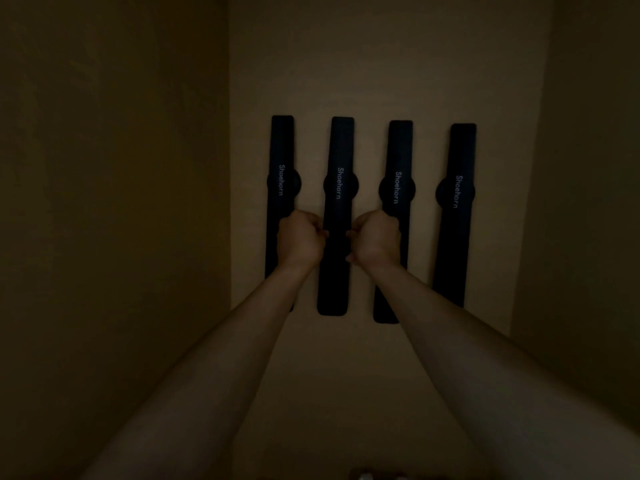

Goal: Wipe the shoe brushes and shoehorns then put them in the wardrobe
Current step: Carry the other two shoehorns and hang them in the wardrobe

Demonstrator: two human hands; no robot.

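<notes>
Several long black shoehorns, each printed "Shoehorn", lie side by side on the pale floor of a dim wardrobe compartment (363, 358). The second shoehorn from the left (338, 188) sits between my two hands. My left hand (300, 239) is curled against its left edge, fingertips touching it. My right hand (375, 239) grips its right edge with thumb and fingers. The leftmost shoehorn (281, 150) and the third one (398, 154) are partly hidden behind my hands and forearms. The rightmost shoehorn (455, 209) lies apart, untouched. No brush is in view.
The compartment's left wall (114, 202) and right wall (588, 202) close in on both sides. The light is very low. A small pale object shows at the bottom edge (367, 476); what it is cannot be made out.
</notes>
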